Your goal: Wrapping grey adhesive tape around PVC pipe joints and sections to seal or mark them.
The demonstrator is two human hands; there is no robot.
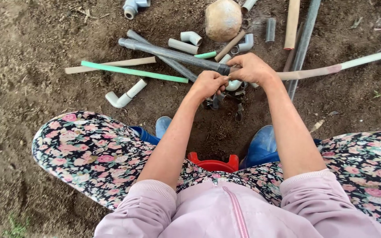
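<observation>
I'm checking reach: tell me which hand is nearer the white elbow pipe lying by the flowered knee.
Left. The left hand is up and to the right of the white elbow pipe; the right hand is farther right, beyond the left.

We see brown soil [31,53], a dark grey pipe [168,53], a green pipe [133,71], white elbow fittings [122,96] and a tan round stone [223,18]. Our trousers [93,154] are black with pink flowers, sleeves [146,211] pale pink, boots [261,145] blue, and a stool [212,164], perhaps, red.

Both hands [230,77] join grey pipes [173,55] over soil.
</observation>
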